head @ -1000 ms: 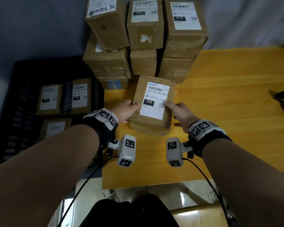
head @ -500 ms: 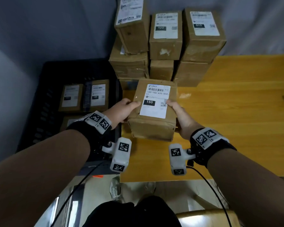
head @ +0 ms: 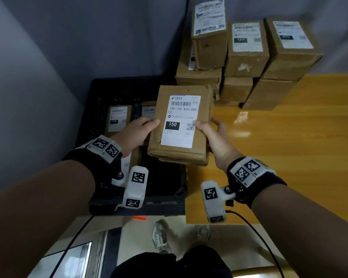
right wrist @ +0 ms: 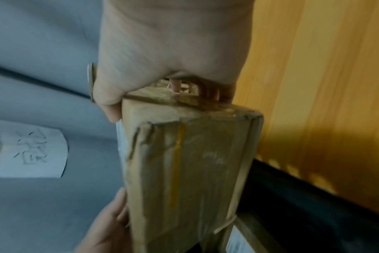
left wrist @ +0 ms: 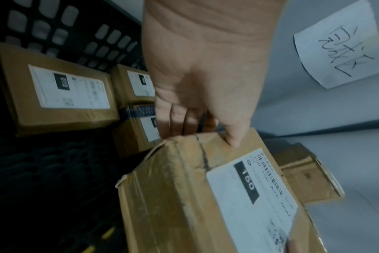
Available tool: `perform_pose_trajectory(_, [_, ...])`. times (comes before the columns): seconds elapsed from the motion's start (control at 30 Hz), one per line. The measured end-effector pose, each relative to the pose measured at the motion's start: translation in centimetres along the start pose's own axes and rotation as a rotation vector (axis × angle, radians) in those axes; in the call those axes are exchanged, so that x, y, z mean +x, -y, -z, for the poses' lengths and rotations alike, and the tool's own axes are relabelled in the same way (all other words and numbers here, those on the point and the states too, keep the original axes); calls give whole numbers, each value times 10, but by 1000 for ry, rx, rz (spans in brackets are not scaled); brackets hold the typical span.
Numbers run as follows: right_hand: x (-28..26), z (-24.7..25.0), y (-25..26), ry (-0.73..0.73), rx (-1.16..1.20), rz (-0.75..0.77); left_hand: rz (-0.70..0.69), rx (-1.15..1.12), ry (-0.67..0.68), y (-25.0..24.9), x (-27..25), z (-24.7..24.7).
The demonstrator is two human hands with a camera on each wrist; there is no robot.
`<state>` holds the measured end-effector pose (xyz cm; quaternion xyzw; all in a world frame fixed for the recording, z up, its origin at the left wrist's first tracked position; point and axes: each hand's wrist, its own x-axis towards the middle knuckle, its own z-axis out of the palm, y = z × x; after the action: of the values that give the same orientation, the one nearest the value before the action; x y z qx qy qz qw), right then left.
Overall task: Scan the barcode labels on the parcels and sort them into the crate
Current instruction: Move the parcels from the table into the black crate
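I hold a brown cardboard parcel [head: 181, 125] with a white label reading 150, lifted over the right edge of the black crate [head: 117, 91]. My left hand [head: 138, 130] grips its left side, thumb on top and fingers underneath; in the left wrist view the left hand [left wrist: 203, 95] has its thumb pressed on the parcel [left wrist: 184, 196]. My right hand [head: 211, 131] grips the right side, thumb on the label's corner. The right wrist view shows the right hand [right wrist: 169, 71] clamped on the parcel [right wrist: 188, 171] end. Labelled parcels [left wrist: 58, 90] lie inside the crate [left wrist: 54, 171].
A stack of several brown parcels [head: 247, 57] stands at the back of the yellow wooden table [head: 289, 157], right of the crate. A grey wall behind carries a handwritten paper note [left wrist: 344, 46]. Floor and my shoes [head: 161, 235] show below the table edge.
Both hands have lifted the 150 parcel off the table and carried it left, from the tabletop in front of the stack to above the crate's right edge.
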<state>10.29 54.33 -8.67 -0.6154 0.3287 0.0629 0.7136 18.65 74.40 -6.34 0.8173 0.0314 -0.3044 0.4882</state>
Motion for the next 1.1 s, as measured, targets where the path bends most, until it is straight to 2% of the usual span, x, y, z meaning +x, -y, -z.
perform_pose_trajectory(0.17, [0, -60, 1, 65, -22, -28, 48, 101, -72, 33, 6, 43])
perform_pose_trajectory(0.3, [17, -108, -15, 32, -190, 3, 107, 132, -122, 64, 13, 65])
perform_pose_trajectory(0.4, [31, -129, -35, 45, -295, -73, 153, 172, -141, 87, 18, 76])
perform_pose_trajectory(0.6, [55, -139, -56, -48, -449, -243, 212, 183, -106, 107, 29, 91])
perform_pose_trajectory(0.9, [54, -136, -73, -28, -610, -218, 210, 292, -67, 115, 55, 78])
perform_pose_trajectory(1.0, [51, -136, -77, -10, -660, -257, 200, 325, -38, 114, 53, 71])
perform_pose_trajectory(1.1, [53, -136, -76, -14, -574, -322, 199, 323, -28, 115, 51, 70])
